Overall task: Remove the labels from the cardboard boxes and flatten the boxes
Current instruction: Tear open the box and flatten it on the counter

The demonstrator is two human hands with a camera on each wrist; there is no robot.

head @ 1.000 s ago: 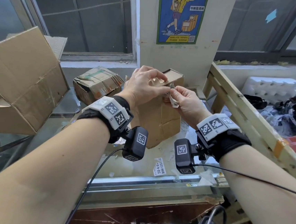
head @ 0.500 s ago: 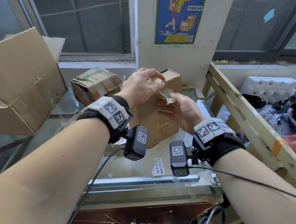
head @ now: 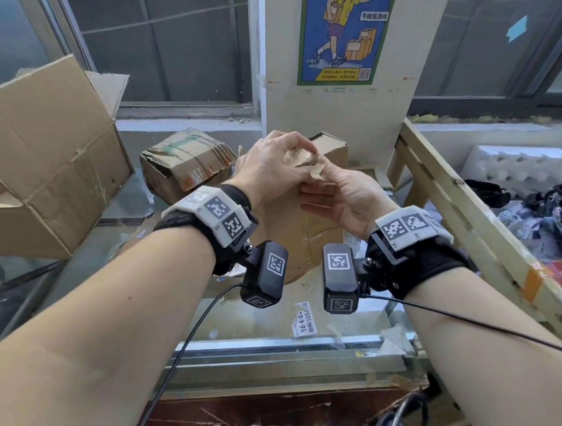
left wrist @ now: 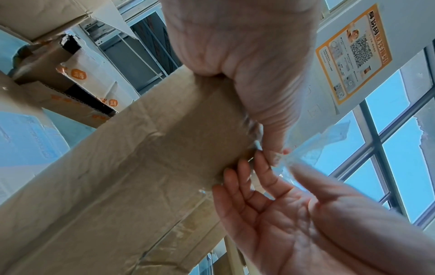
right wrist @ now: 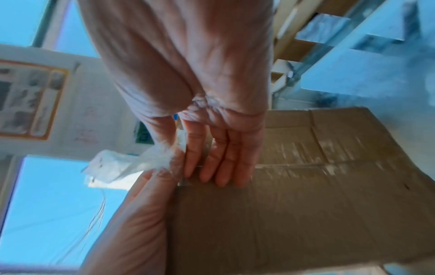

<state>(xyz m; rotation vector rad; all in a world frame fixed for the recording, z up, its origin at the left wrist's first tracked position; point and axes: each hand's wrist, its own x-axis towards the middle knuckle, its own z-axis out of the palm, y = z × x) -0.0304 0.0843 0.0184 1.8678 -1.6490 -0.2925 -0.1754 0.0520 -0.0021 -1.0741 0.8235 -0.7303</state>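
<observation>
A small brown cardboard box (head: 305, 229) stands upright on the glass counter (head: 261, 327). My left hand (head: 295, 152) grips its top edge, fingers curled over the rim, thumb down the near side (left wrist: 273, 141). My right hand (head: 323, 189) is turned palm up. Its straight fingers (right wrist: 223, 167) lie on the box face just below. The right thumb and forefinger pinch a crumpled clear tape strip (right wrist: 117, 167) peeled up from the box's top corner. The strip (head: 312, 171) runs between the two thumbs. The box (left wrist: 141, 167) has more tape across its seams.
A large open cardboard box (head: 37, 162) lies at the left, with a crushed box (head: 188, 162) behind my left hand. A peeled label (head: 303, 321) is stuck on the glass. A wooden frame (head: 461, 213) slants along the right, with white foam (head: 517, 163) and clutter beyond it.
My right hand has turned from back-up to palm-up and slid left under my left hand, laying its fingers on the box. The left hand stays on the box's top.
</observation>
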